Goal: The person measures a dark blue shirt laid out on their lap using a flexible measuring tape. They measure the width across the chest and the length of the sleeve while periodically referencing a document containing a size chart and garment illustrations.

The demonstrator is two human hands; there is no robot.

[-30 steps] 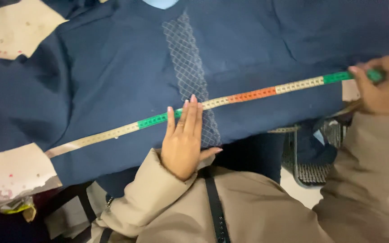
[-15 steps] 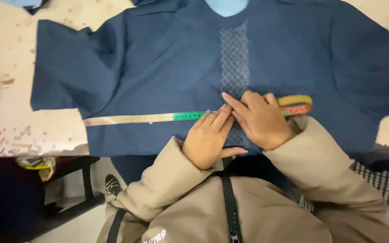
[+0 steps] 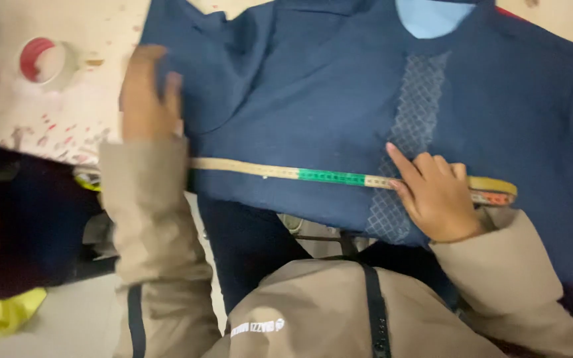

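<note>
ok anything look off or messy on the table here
Only small things. The dark blue knit garment lies creased near its sleeve, under the left hand. The pale table top carries red speckles. The tape measure bunches by the right hand.

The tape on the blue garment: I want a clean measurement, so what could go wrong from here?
The right hand pins only one spot of the tape; its left end may drift. The left hand rests on the garment near the sleeve, where folds could skew the reading. The tape's slack right end could slide.
</note>
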